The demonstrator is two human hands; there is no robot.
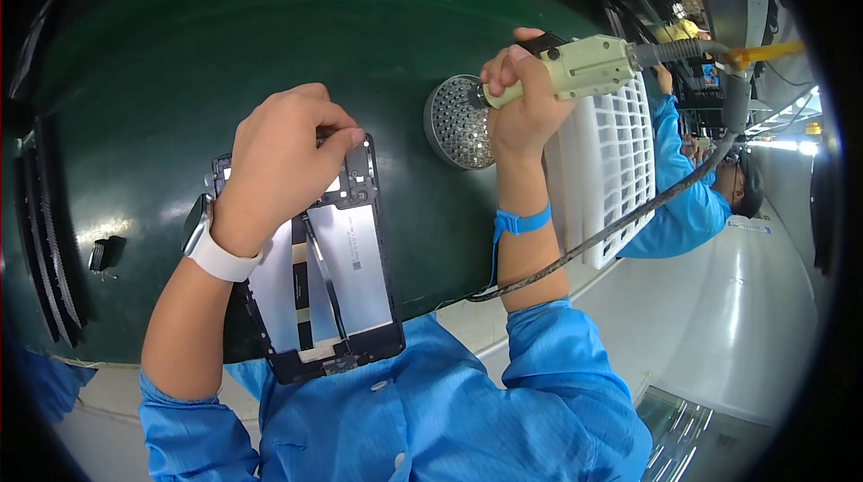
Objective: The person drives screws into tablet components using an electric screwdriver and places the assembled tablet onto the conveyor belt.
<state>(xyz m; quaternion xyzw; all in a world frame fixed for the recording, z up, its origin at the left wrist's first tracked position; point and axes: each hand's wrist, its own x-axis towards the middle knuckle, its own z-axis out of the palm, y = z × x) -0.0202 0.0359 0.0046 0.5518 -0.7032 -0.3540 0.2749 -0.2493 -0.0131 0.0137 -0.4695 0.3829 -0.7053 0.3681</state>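
An opened phone or tablet body [361, 253], with a black frame and silvery inner panel, lies near the table's front edge. My left hand [286, 142] is over its far end. Thumb and fingers pinch together at its far right corner; what lies between them is too small to make out. My right hand [526, 109] wraps round a pale green electric screwdriver [589, 66], held sideways with its tip end toward the left. That end is over a round metal dish [438, 138] with a dotted, perforated-looking top; my hand hides part of its right side.
To the right stands a white slatted plastic basket [620, 158]. The screwdriver's dark cable [661, 199] loops down past my right forearm. On the green table [180, 68], a small black part [101, 254] and dark ridged strips [47, 230] lie at left. Beyond the basket another person in blue [688, 203] is at work.
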